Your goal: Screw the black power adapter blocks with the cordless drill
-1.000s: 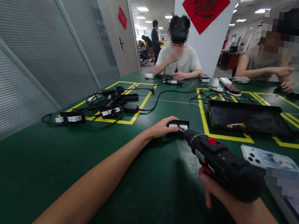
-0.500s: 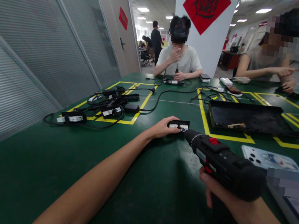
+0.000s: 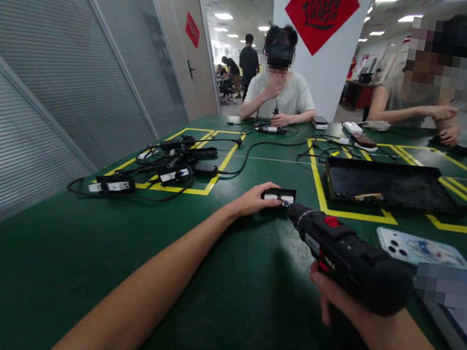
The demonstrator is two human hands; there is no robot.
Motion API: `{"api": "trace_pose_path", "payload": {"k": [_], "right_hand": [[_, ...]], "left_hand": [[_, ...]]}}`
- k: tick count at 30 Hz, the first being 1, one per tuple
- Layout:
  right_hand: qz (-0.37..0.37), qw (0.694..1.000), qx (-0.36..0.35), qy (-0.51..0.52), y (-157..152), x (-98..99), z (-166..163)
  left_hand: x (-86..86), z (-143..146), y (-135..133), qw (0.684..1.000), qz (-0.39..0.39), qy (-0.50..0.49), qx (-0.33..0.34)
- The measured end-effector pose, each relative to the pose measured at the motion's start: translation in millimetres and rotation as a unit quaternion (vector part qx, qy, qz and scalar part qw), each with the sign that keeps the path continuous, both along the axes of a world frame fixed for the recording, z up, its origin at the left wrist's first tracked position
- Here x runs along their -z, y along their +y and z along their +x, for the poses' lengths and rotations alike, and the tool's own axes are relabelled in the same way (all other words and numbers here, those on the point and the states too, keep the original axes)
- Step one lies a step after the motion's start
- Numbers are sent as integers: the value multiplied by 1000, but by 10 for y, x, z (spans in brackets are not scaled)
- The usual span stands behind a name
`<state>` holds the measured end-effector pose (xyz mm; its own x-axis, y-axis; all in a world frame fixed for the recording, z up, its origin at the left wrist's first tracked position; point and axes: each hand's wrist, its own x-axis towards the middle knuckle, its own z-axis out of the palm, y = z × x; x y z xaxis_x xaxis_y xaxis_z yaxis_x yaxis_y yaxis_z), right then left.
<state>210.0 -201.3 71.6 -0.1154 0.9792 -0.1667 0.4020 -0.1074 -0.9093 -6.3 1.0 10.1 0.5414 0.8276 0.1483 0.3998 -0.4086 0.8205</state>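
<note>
Holding a power screwdriver [image 3: 349, 260] to a small black box [image 3: 279, 194] on the green tabletop [image 3: 199, 324].

From the head view, my left hand [image 3: 253, 200] is curling its fingers over the left end of the small black box, pinning it flat on the tabletop. My right hand [image 3: 340, 303] is wrapping tightly around the grip of the power screwdriver, and its tip is touching the box's right end. A black tray [image 3: 392, 187] is lying just beyond, inside the yellow lines. A phone [image 3: 420, 249] is lying face down to the right. A heap of black adapters [image 3: 170, 165] with cables is sitting well to the left.
</note>
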Motion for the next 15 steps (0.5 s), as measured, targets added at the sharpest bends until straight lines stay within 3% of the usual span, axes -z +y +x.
{"api": "trace_pose_path", "payload": {"k": [6,15], "right_hand": [[20,1000,0,6,23,-12,-24],[-28,999,-17,-28,-67,-75,65]], "left_hand": [[1,9,0,1000,5,-1,0],[2,13,-7,1000,5,4,-3]]}}
